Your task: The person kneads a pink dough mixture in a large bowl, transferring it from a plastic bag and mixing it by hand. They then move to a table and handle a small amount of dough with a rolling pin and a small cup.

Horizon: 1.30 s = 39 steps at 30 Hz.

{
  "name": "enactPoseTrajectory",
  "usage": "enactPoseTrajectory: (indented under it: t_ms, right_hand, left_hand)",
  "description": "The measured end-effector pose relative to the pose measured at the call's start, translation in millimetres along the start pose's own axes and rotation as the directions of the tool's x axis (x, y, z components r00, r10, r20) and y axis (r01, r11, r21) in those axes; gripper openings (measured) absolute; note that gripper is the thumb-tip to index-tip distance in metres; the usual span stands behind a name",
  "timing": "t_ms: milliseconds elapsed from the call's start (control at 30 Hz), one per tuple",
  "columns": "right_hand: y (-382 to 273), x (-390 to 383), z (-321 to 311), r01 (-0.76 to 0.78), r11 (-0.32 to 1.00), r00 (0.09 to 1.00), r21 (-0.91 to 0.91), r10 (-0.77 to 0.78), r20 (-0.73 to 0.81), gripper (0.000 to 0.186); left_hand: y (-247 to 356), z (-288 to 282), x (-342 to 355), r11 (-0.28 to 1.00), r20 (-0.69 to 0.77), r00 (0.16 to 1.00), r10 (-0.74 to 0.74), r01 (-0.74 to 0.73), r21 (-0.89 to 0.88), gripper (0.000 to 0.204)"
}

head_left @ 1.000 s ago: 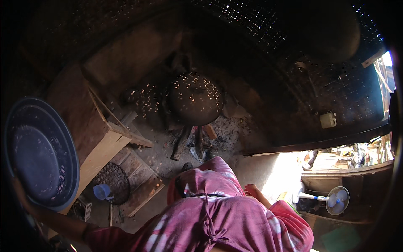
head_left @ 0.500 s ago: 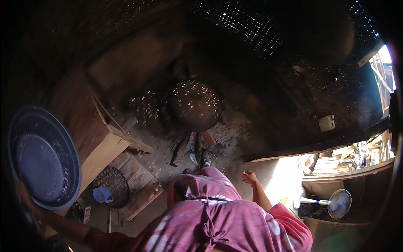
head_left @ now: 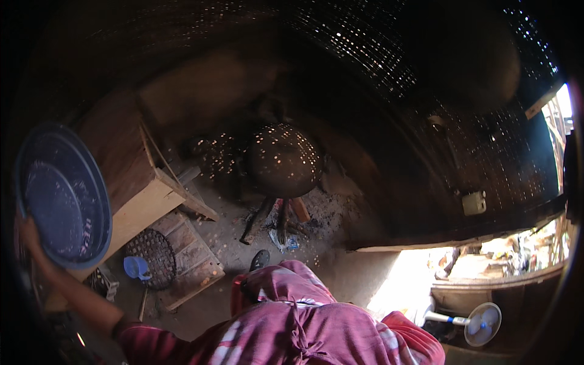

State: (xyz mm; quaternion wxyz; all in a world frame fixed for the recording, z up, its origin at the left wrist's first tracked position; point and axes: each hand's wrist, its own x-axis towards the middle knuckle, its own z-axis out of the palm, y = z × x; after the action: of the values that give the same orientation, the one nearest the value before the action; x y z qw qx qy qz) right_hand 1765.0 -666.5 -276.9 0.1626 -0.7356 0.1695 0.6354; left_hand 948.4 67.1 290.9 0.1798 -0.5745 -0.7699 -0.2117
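At the far left, my left hand [head_left: 28, 236] is closed at the near left rim of a wide blue plastic basin [head_left: 58, 201]. Some of its fingers are hidden by the rim and the dark picture edge. The basin leans over a wooden cabinet [head_left: 146, 198], and pale specks dot its inside. My right hand is out of sight; only the sleeve on that side shows, at the lower right. Below the basin, a light-blue plastic mug [head_left: 136, 267] lies by a dark round woven basket [head_left: 159, 258] on a low wooden platform [head_left: 198, 261].
Ahead, a large dark pot [head_left: 285, 161] sits over a wood fire with firewood [head_left: 258, 220] and ash beneath. A white fan [head_left: 483, 323] stands at the lower right, near a sunlit doorway. A pale jerrycan [head_left: 474, 203] is by the right wall.
The basin has tilted more upright, with my left hand now plainly at its rim. My right hand has dropped out of view. My foot has come forward towards the fire.
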Motion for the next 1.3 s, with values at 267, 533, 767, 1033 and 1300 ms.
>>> enactPoseTrajectory:
  t_ms: [267,533,767,1033,1300]
  right_hand:
    - [-174.0,29.3,-54.3,0.44,0.728,0.897,-0.525,-0.374,0.234,0.014]
    - [-307.0,2.0,-54.7,0.535,0.754,0.799,-0.382,-0.599,-0.063,0.017]
    - [-262.4,63.7,-28.2,0.264,0.708,0.924,-0.655,0.008,0.381,0.014]
    - [-228.8,-48.5,183.8,0.318,0.441,0.835,-0.84,0.289,0.468,0.087]
    - [-93.9,-153.2,265.4,0.229,0.298,0.763,-0.927,0.536,0.361,0.097]
  left_hand:
    - [146.0,-46.4,-199.8,0.954,-0.506,0.862,-0.026,-0.13,-0.272,0.06]
    - [163.2,-141.9,-469.1,0.379,-0.155,0.63,-0.761,0.237,-0.894,0.061]
    - [105.0,-71.2,-727.5,0.052,0.215,0.386,-0.897,0.575,-0.817,0.065]
    - [155.5,-69.1,-873.9,-0.309,0.245,-0.19,-0.951,0.517,-0.798,0.079]
    - [117.5,-89.5,-1001.5,-0.228,0.099,-0.228,-0.968,0.652,-0.724,0.05]
